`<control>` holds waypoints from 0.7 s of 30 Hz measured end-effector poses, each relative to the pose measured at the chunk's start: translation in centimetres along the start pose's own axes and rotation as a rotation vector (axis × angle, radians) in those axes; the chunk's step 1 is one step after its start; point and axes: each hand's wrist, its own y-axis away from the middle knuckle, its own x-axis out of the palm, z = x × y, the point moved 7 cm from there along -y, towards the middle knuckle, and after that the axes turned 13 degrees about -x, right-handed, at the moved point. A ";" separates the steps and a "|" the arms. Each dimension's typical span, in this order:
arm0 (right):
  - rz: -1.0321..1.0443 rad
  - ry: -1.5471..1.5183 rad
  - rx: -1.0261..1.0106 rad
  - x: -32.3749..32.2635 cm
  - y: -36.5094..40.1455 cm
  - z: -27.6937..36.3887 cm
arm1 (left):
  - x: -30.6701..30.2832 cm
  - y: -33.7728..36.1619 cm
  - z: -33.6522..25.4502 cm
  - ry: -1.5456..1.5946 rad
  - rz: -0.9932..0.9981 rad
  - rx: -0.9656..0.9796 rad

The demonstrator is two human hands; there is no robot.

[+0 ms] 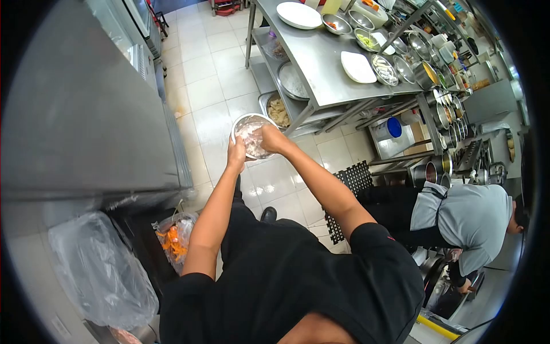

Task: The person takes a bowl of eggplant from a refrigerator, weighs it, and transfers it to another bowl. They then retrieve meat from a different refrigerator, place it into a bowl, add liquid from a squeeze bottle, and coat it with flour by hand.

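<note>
In front of me, above the tiled floor, I hold a round metal bowl (248, 118) with a pale, whitish chunky mixture (250, 139) inside. My left hand (236, 153) grips the bowl's near left side, thumb toward the rim. My right hand (271, 139) reaches over the right rim into the bowl, its fingers curled down at the mixture. What those fingers hold, a utensil or the food itself, is too small and hidden to tell.
A steel worktable (326, 86) with white plates and several metal bowls stands ahead right; a tray of pale food (279, 112) sits low beneath it. Left are a large steel cabinet (86, 114) and a bag of orange pieces (175, 241). A co-worker (470, 223) bends at right.
</note>
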 end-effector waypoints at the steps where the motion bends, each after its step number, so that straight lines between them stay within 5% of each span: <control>1: 0.002 -0.004 0.014 0.1 -0.8 -0.5 | -0.1 -0.3 -0.5 0.018 -0.005 -0.025; 3: -0.292 0.072 0.123 -1.8 -2.1 -2.2 | -0.2 -3.6 -0.2 0.039 0.002 -0.080; 7: -0.016 -0.085 0.293 0.8 -6.3 -6.3 | -0.5 -11.1 -1.0 0.030 0.093 0.033; 9: -0.186 -0.084 0.273 0.2 -8.7 -8.5 | 0.1 -13.3 -2.2 0.015 0.111 -0.020; 11: -0.576 -0.391 0.321 -1.9 -10.1 -11.6 | 0.6 -16.7 -2.6 0.021 0.178 -0.074; 13: -0.740 -1.134 0.696 -0.8 -10.9 -15.1 | 1.8 -19.3 -3.5 0.024 0.250 -0.120; 15: -0.936 -1.436 0.645 -1.2 -11.3 -18.8 | 2.9 -21.4 -4.5 -0.008 0.238 -0.150; 19: -1.150 -1.115 0.779 -2.3 -9.2 -29.2 | 4.3 -25.0 -6.1 -0.090 0.261 -0.170; 21: -0.851 -0.060 1.127 -2.4 -5.7 -37.0 | 3.8 -26.9 -5.5 -0.107 0.253 -0.197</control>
